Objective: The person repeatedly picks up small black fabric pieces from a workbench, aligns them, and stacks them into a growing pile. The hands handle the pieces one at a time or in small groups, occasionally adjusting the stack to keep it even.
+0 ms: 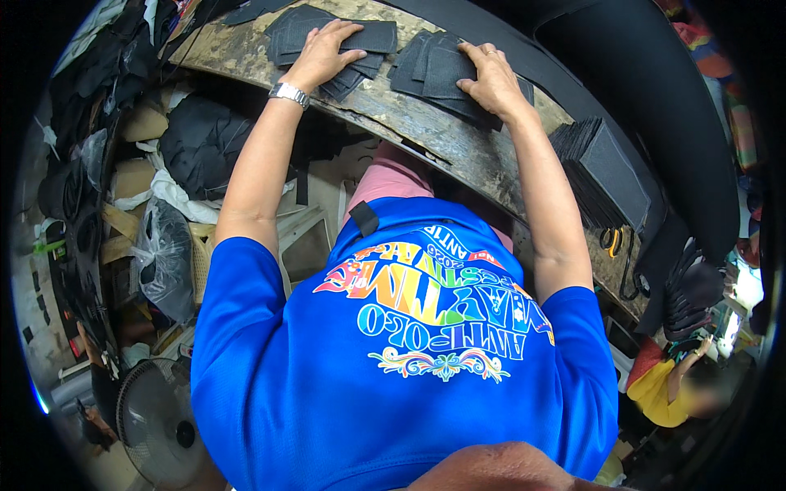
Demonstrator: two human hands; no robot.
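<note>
My left hand (326, 54) lies with spread fingers on a loose pile of black fabric pieces (375, 38) at the far left of the worn wooden table. The pieces overlap in a fan, and some stick out below my palm. To its right, my right hand (491, 80) rests, fingers apart, on a second pile of black fabric pieces (434, 69). These also overlap, their edges uneven. Neither hand is closed round a piece. A narrow strip of bare tabletop (391, 86) shows between the two piles.
A thick stack of black panels (606, 172) stands right of my right arm, with yellow-handled scissors (611, 241) near it. A large black roll (639, 74) lies behind. At left are bags of dark scraps (164, 245) and a fan (164, 417). Another person in yellow (659, 393) sits at lower right.
</note>
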